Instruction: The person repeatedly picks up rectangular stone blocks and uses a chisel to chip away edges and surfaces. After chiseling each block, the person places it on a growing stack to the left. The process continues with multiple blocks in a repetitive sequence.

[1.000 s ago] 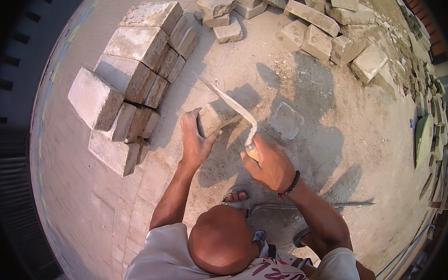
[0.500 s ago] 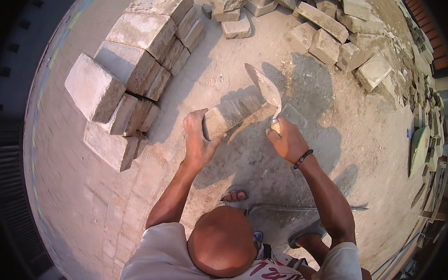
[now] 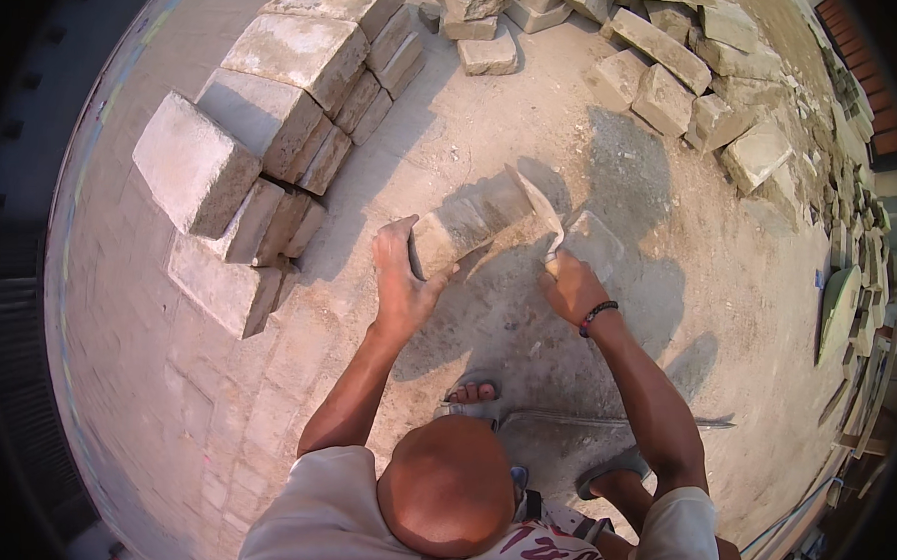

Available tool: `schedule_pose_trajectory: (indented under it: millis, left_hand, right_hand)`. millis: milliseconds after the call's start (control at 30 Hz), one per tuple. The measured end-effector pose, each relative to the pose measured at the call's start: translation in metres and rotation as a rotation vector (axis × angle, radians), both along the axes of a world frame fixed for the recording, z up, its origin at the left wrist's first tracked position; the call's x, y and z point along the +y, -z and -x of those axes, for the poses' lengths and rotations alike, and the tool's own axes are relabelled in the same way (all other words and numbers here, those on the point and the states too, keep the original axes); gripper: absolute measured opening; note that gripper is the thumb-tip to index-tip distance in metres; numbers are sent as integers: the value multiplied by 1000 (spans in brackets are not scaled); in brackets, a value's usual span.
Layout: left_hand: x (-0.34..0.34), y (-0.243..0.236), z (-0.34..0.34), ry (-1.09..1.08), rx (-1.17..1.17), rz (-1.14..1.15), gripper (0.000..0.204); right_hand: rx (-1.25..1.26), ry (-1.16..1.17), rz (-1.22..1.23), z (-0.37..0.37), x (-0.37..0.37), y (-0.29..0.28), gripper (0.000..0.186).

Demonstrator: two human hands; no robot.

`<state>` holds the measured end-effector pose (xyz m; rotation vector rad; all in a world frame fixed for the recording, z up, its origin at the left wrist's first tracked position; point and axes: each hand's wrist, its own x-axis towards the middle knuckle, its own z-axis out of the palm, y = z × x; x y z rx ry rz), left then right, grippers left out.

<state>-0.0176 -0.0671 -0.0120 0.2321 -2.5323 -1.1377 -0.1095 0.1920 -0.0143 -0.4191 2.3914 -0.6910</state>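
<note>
My left hand (image 3: 409, 278) grips the near left end of a dusty concrete block (image 3: 451, 230) lying on the ground, thumb and fingers wrapped over its end. My right hand (image 3: 568, 285) is closed on the handle of a metal trowel (image 3: 537, 204); its pointed blade is turned on edge at the block's far right end, apparently against it. A pale square patch or slab (image 3: 596, 236) lies just right of the trowel, partly in shadow.
A stack of blocks (image 3: 303, 58) stands at the upper left. Loose blocks (image 3: 664, 54) are piled along the back and right, with a pale green board (image 3: 837, 312) among them. A long metal bar (image 3: 653, 421) lies by my sandalled foot (image 3: 468, 396).
The trowel has swung rightward from over the block, then come down to its far right end as my right hand moved right and forward. My left hand stays on the block.
</note>
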Motion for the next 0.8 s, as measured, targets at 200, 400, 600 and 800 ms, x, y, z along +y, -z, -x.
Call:
schedule_pose_trajectory:
  millis: [200, 400, 600, 800]
  left_hand:
    - [0, -2, -4, -46, -43, 26, 79]
    - [7, -7, 0, -44, -29, 6, 79]
    - [8, -6, -3, -68, -74, -5, 79]
    - [5, 4, -15, -77, -66, -9, 79]
  right_hand:
    - [26, 12, 344, -50, -39, -98, 38]
    - [107, -17, -12, -25, 0, -59, 33]
    - [136, -87, 163, -65, -30, -80, 32]
    - [66, -55, 155, -60, -31, -92, 36]
